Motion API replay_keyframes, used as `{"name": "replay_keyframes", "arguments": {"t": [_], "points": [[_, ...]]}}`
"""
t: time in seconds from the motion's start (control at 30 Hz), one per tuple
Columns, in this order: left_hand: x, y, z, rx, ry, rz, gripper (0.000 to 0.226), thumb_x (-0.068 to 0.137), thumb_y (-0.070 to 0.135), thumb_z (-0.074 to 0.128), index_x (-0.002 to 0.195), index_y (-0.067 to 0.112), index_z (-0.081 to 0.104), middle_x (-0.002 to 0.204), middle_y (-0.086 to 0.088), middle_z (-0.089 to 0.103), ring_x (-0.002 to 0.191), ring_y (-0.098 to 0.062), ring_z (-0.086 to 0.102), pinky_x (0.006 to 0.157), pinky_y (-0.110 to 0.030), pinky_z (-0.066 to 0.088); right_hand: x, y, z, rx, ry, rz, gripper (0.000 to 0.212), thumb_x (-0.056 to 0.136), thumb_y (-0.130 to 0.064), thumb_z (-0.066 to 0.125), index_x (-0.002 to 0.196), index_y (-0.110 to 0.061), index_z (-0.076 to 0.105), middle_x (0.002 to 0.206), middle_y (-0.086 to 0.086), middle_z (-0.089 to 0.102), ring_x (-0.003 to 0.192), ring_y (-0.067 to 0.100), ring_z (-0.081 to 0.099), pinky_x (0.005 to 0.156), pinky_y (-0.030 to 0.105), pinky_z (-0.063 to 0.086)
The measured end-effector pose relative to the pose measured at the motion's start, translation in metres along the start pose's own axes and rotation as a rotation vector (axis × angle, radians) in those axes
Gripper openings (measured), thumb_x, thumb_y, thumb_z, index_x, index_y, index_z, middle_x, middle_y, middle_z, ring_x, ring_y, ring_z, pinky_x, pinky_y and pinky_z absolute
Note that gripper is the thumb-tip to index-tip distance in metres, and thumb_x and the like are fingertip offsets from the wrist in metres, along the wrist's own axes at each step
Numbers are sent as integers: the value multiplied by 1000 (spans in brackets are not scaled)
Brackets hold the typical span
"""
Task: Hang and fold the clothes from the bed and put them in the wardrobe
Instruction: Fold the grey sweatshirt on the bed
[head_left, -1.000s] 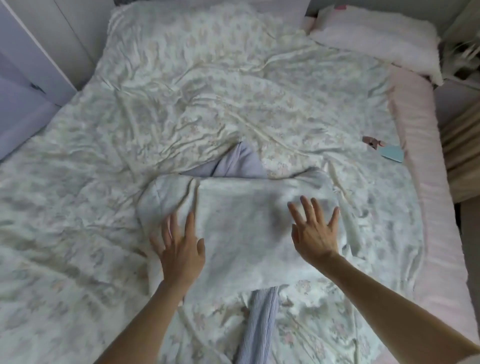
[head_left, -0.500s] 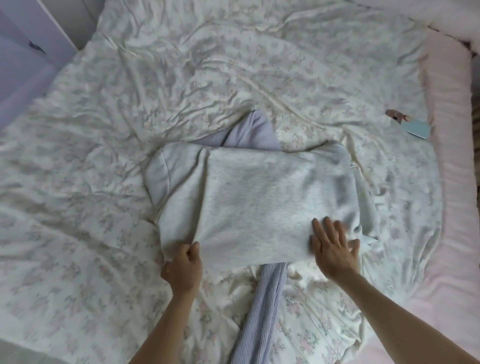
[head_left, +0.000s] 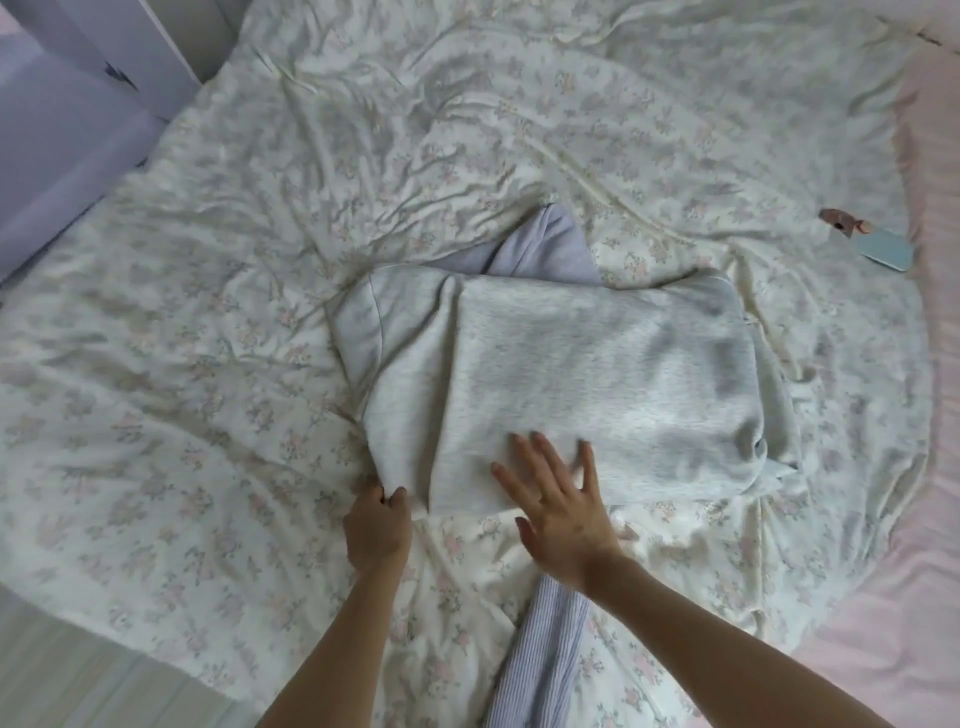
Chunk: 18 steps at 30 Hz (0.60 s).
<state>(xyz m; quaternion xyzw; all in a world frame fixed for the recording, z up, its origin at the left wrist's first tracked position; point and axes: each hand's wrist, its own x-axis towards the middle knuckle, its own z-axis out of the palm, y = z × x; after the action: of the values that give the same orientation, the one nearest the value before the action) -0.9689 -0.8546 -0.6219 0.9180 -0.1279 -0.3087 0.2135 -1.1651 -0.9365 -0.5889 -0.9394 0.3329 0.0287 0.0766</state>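
A light grey sweatshirt (head_left: 597, 374) lies partly folded in the middle of the bed, on the floral duvet (head_left: 260, 312). My left hand (head_left: 376, 525) pinches its near left corner. My right hand (head_left: 558, 509) lies flat with fingers spread on the near edge of the sweatshirt. A lilac garment (head_left: 540, 249) sticks out from under the sweatshirt's far side. A blue-and-white striped garment (head_left: 540, 665) runs from under my right wrist toward the bed's near edge.
A small blue card with a pink tag (head_left: 878, 247) lies at the right of the bed. A pink sheet (head_left: 930, 312) borders the right side. A lilac wardrobe panel (head_left: 62, 156) stands at the left. Pale floor (head_left: 78, 686) shows at bottom left.
My right hand slid left along the sweatshirt's near edge, from its right corner to the middle. My left hand, flat a second ago, now keeps its pinch on the left corner.
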Motion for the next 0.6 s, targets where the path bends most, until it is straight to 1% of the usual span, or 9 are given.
{"name": "replay_keyframes", "arguments": {"t": [0.07, 0.17, 0.23, 0.27, 0.33, 0.4, 0.5, 0.53, 0.6], "points": [[-3, 2, -7, -135, -9, 73, 21, 95, 17, 49, 90, 0, 60, 90, -19, 63, 89, -36, 59, 79, -43, 47, 11, -10, 3, -64, -70, -25, 84, 63, -34, 77, 139, -25, 42, 151, 9, 32, 139, 33, 30, 101, 71, 19], [-11, 2, -30, -442, -51, 132, 21, 96, 17, 45, 84, 0, 51, 78, -12, 52, 75, -24, 53, 77, -47, 49, 18, -3, 7, -155, -78, 19, 76, 41, -9, 85, 114, -10, 63, 142, 9, 46, 132, 35, 41, 92, 76, 30], [-12, 3, -49, -497, -51, 206, 25, 97, 17, 43, 76, 4, 41, 68, -5, 39, 64, -18, 40, 69, -41, 46, 20, 5, 9, -180, -49, 19, 77, 32, 1, 83, 106, -5, 61, 140, 10, 49, 130, 34, 44, 90, 76, 32], [-12, 6, -56, -482, -40, 253, 27, 98, 16, 42, 73, 7, 38, 66, -3, 34, 62, -18, 36, 66, -40, 45, 20, 9, 9, -190, -31, 16, 78, 33, 3, 83, 106, -5, 56, 139, 10, 50, 130, 33, 44, 91, 75, 32], [-8, 13, -68, -431, 13, 322, 31, 99, 15, 41, 69, 13, 33, 63, -2, 30, 57, -17, 31, 59, -39, 42, 19, 12, 8, -193, 29, 19, 72, 41, 7, 77, 103, -9, 46, 137, 9, 52, 128, 31, 46, 91, 71, 34], [-3, 18, -71, -371, 84, 370, 31, 99, 14, 41, 69, 13, 32, 61, 0, 29, 54, -16, 28, 54, -33, 33, 16, 14, 6, -161, 108, 29, 58, 47, 11, 64, 97, -11, 44, 134, 8, 56, 126, 32, 48, 89, 69, 38], [2, 17, -65, -320, 180, 311, 23, 98, 12, 45, 75, 6, 40, 61, 0, 37, 55, -15, 35, 56, -31, 29, 14, 16, 2, -139, 167, 25, 50, 48, 10, 55, 93, -11, 45, 131, 9, 58, 125, 32, 46, 86, 66, 43], [3, 13, -61, -313, 187, 252, 19, 96, 11, 47, 79, 4, 45, 66, -3, 44, 59, -18, 41, 59, -30, 31, 14, 16, 2, -137, 164, 29, 51, 48, 11, 57, 93, -11, 45, 131, 8, 58, 126, 32, 46, 87, 65, 43], [4, 4, -50, -390, 170, 71, 16, 92, 12, 54, 93, -4, 55, 87, -15, 58, 76, -27, 54, 68, -32, 43, 15, 14, 5, -113, 135, 64, 56, 49, 13, 67, 93, -12, 45, 132, 7, 57, 126, 33, 47, 89, 65, 41]]}}
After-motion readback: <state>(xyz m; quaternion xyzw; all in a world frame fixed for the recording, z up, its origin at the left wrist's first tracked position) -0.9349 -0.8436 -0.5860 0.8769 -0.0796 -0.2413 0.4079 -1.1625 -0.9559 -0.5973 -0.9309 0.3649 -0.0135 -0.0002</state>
